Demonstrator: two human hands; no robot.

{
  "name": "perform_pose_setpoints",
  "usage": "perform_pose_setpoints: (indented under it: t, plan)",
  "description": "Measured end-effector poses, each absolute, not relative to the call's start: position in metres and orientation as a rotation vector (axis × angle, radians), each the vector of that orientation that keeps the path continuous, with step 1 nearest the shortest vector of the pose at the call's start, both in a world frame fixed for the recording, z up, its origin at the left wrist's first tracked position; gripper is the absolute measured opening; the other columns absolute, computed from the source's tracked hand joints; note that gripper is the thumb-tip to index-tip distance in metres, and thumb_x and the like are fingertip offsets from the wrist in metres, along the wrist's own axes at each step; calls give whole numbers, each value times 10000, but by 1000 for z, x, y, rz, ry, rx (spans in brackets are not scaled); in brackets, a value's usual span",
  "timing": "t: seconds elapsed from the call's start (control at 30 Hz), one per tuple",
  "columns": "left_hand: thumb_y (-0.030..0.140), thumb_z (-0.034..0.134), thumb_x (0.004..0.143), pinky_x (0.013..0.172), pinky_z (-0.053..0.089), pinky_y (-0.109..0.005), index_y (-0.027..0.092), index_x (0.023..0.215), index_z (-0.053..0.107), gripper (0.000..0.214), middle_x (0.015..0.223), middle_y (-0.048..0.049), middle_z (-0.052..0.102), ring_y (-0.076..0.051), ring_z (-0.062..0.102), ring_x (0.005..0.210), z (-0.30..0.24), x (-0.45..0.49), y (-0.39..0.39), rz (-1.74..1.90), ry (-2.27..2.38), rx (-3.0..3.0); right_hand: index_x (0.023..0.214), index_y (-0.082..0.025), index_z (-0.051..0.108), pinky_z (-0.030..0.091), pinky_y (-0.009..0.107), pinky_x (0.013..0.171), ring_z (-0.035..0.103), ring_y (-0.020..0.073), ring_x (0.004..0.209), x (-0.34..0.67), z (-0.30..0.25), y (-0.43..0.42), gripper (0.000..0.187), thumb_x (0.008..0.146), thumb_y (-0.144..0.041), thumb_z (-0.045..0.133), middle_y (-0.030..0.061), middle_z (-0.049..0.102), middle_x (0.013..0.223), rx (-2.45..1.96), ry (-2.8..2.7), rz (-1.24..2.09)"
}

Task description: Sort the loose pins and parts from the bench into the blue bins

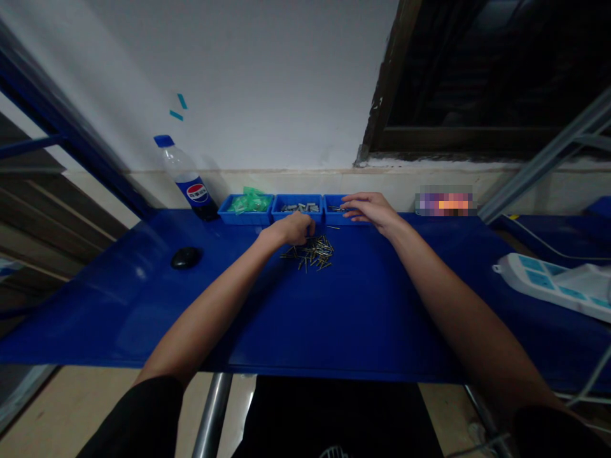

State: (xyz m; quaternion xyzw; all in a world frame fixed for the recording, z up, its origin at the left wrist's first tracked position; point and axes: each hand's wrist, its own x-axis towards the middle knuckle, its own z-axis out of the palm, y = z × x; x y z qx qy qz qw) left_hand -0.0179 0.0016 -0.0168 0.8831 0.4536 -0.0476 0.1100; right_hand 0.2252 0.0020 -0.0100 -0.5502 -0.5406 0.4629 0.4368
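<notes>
**A:** Head view, quick pass. What have I got at the hands?

**B:** From my remote seat: left hand (292, 229) sits on the blue table (143, 305) at the far edge of a loose pile of small metal pins (314, 252). Fingers curled in together, knuckles up. Whether they pinch a pin I cannot tell, too small and dark.

**A:** Right hand?

**B:** Right hand (370, 208) reaches over the right-most blue bin (334, 213), palm down, fingers stretched forward and slightly spread. Fingertips hover at or just over the bin's rim. I see nothing held in it.

**A:** Where's the pile relative to the bins?

**B:** Pins lie scattered on the table just in front of the middle bin (297, 208), between the two forearms, closer to the left hand. A few stray pins sit near the right-most bin, and some show inside it.

**A:** Other bins?

**B:** Three in a row against the wall, touching side by side. Left bin (245, 210) holds green plastic bits, the middle one grey metal pieces.

**A:** Rest of the table?

**B:** A cola bottle (184, 178) with blue cap stands upright just left of the bins. A black mouse (186, 257) lies well left of the pile. A white power strip (548, 283) lies at the right edge. Both sleeves dark, at the bottom of view.
</notes>
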Motion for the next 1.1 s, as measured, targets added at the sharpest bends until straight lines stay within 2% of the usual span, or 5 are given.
perform_pose_setpoints:
  t: [0.3,0.47,0.6,0.9,1.1]
  plan:
    - [19,609,759,644,436,-232,181,915,758,270,841,-42,777,-139,645,709,-15,-15,-2,-84,1304,2621,988,-183,814,593,245,658,761,154,774,222,-11,0,168,834,-206,753,111,818,1055,-1357,-1406,1197]
    - [59,640,767,626,435,-217,181,883,743,198,779,-14,765,-128,649,690,-16,-19,1,-72,1256,2618,979,-190,816,603,253,679,762,158,786,221,-11,-1,150,845,-214,752,105,820,1050,-1353,-1427,1210]
    - [83,646,773,650,457,-225,155,881,741,161,773,-35,767,-134,664,691,-13,-25,5,8,1208,2643,976,-189,814,598,242,665,758,151,779,222,-13,2,142,849,-217,758,101,821,1041,-1343,-1437,1225]
    - [200,718,774,663,475,-208,135,938,668,183,791,-33,741,-115,682,711,1,-20,-2,616,1078,2476,941,-231,822,637,298,691,769,195,821,222,-15,0,117,834,-275,799,95,820,951,-1322,-1557,1306]
    - [192,702,808,692,477,-234,136,925,639,144,791,-41,728,-134,682,747,8,-12,-12,693,1037,2479,938,-217,835,664,348,765,784,231,855,219,-14,-7,186,760,-260,868,115,818,961,-1160,-1567,1503]
